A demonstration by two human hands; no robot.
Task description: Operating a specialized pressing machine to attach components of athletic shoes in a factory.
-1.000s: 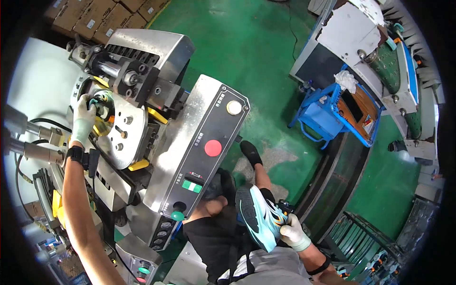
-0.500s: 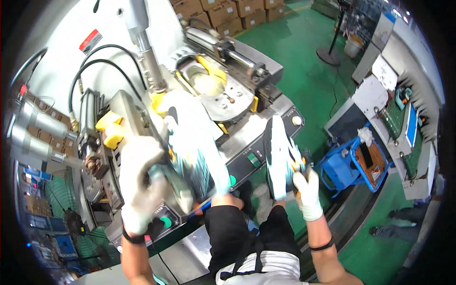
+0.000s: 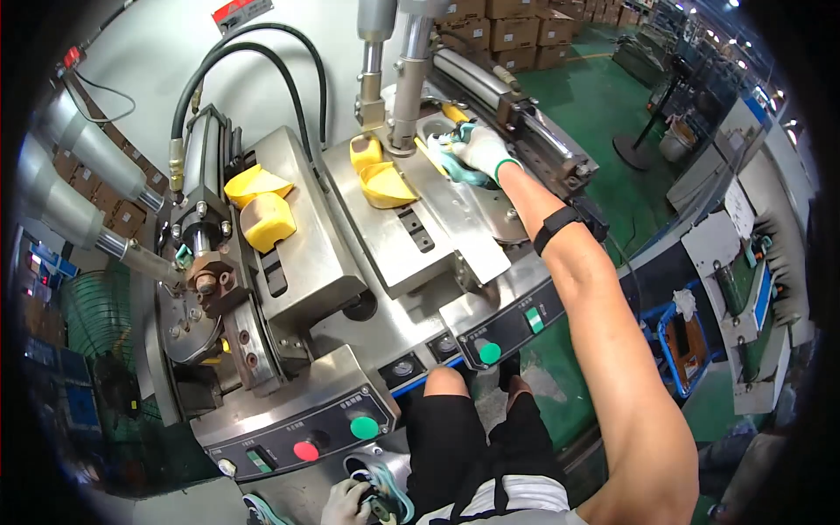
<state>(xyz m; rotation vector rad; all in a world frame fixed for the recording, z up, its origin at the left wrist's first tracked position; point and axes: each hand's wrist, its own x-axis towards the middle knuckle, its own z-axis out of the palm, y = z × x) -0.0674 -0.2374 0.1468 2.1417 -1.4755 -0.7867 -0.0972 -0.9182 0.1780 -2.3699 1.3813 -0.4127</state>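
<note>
My right hand [image 3: 486,150], in a white knitted glove, reaches forward to the far right part of the machine. Its fingers are closed on a teal and black sneaker [image 3: 458,164], which rests at the round metal seat beside a yellow pad. Most of that shoe's upper part is hidden by the glove. Low at the bottom edge, my left hand [image 3: 345,502], gloved too, is closed on another teal and grey sneaker [image 3: 391,492]. Part of a third shoe [image 3: 262,509] shows just left of it.
The steel press machine [image 3: 328,262] carries yellow pads [image 3: 267,219], upright cylinders [image 3: 408,96] and black hoses [image 3: 254,45]. Its front panel has green buttons [image 3: 364,427] and a red button [image 3: 306,451]. Cartons [image 3: 514,33] are stacked behind; a blue-framed stool [image 3: 682,354] stands right.
My right hand has moved from beside my knee up to the machine's far right seat with a sneaker. My left hand has dropped from the machine's front to the bottom edge. The view has shifted.
</note>
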